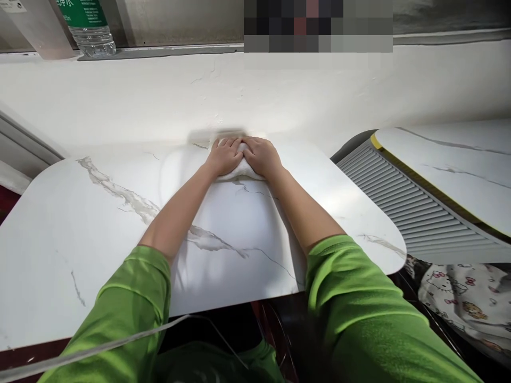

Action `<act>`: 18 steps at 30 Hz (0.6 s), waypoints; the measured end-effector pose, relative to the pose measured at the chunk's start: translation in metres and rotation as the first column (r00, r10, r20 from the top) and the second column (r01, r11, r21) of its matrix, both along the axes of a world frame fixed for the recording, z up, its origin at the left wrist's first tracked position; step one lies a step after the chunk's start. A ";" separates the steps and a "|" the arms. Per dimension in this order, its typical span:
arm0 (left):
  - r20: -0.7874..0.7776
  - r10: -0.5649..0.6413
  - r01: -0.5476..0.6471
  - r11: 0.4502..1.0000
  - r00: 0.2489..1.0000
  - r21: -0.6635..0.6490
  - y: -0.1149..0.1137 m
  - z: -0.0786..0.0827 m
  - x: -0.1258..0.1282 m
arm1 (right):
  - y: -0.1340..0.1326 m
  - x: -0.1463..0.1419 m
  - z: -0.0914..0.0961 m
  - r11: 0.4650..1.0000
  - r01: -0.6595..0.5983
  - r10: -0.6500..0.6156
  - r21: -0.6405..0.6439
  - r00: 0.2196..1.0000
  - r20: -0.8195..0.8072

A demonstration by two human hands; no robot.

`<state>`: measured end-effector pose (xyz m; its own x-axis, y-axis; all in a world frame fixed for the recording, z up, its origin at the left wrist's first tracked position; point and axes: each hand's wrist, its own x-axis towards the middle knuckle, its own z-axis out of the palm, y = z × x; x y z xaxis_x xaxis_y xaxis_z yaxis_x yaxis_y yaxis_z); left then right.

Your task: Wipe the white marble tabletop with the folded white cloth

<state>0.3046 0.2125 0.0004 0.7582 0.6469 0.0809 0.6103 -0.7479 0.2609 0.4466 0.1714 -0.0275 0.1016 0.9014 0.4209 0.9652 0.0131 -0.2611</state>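
A folded white cloth [243,169] rests on the white marble-patterned table [112,213], close to the wall at its far side. My left hand [226,157] presses down on the cloth's left part, its fingers curled over the far edge. On the right part, my right hand [261,156] grips the same cloth, thumb toward the left hand. The two hands nearly touch over the middle of the cloth, and both arms are stretched forward. Much of the cloth is hidden beneath my hands.
A white wall [159,101] borders the table. Above it, a water bottle [91,40] and a translucent container [46,32] stand on the ledge. To the right are another marble-patterned top [451,154] with a ribbed side and a patterned fabric [463,298]. A pale cable [120,343] crosses in front.
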 end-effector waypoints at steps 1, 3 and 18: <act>-0.005 0.000 0.000 1.000 1.000 0.001 -0.006 0.000 -0.003 | -0.006 -0.003 0.000 1.000 -0.010 0.010 -0.001 1.000 0.011; -0.016 0.003 -0.003 1.000 1.000 0.008 -0.021 -0.001 -0.013 | -0.022 -0.013 0.001 0.999 -0.030 0.031 -0.013 0.999 0.035; -0.011 -0.115 0.115 0.992 0.993 0.059 -0.205 0.003 -0.160 | -0.226 -0.152 0.014 0.988 -0.126 0.139 -0.086 0.976 0.166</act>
